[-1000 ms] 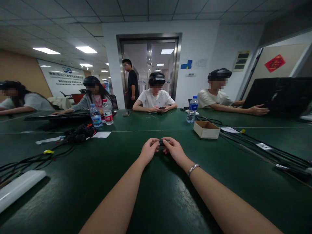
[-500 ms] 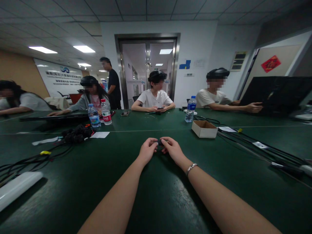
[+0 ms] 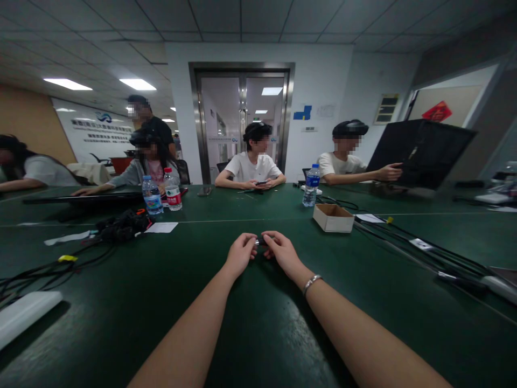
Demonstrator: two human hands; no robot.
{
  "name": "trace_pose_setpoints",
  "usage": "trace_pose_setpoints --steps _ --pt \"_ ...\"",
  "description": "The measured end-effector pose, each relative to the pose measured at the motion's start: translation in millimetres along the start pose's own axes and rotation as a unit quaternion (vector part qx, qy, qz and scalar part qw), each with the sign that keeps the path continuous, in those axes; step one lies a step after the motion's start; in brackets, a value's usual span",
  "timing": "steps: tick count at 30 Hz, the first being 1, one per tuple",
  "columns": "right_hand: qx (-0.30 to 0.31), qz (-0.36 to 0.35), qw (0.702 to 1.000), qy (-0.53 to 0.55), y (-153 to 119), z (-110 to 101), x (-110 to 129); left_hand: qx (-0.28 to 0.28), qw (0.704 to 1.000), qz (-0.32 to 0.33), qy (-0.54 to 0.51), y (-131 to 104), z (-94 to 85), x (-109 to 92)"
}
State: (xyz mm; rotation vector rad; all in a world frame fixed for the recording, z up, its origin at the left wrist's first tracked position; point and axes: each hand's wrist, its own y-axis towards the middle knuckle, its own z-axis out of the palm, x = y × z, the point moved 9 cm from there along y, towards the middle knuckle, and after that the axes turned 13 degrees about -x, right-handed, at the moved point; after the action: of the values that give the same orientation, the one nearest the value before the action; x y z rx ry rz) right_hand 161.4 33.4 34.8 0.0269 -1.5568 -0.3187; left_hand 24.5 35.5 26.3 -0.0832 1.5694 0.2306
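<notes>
Two bare hands, the left hand [image 3: 241, 253] and the right hand [image 3: 283, 253], meet fingertip to fingertip, pinching one small black object with a silver end [image 3: 259, 242] between them, just above the dark green bench [image 3: 258, 334]. One silver metal bracelet [image 3: 312, 284] circles the right wrist.

Three clear plastic bottles stand beyond the hands: two to the left, one blue-capped bottle [image 3: 152, 198] beside one red-capped bottle [image 3: 173, 195], and one blue-labelled bottle [image 3: 311, 188] to the right. Nearer on the right sits one open, pale cardboard box [image 3: 335, 222]. Well left of the hands lie one tangled black bundle [image 3: 121, 225] and, closer to the wearer, one long white plastic block [image 3: 30, 312]. Five other people are visible beyond.
</notes>
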Motion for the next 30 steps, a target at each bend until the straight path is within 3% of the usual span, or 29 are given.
trace_pose_setpoints --steps 7,13,23,30 --pt "0.005 0.003 1.0 0.007 -1.0 0.6 0.7 -0.007 0.999 0.044 0.0 -0.5 -3.7 -6.8" --pt "0.002 0.002 1.0 0.016 1.2 1.1 -1.5 0.018 0.997 0.07 -0.018 0.6 -0.8 -6.0" --pt "0.005 0.002 1.0 0.013 3.5 2.2 -5.2 0.008 1.0 0.012 -0.003 -1.1 1.7 -1.9" --pt "0.006 0.004 1.0 0.013 1.9 2.3 -2.4 0.014 0.999 0.036 0.023 -0.7 3.2 -1.7"
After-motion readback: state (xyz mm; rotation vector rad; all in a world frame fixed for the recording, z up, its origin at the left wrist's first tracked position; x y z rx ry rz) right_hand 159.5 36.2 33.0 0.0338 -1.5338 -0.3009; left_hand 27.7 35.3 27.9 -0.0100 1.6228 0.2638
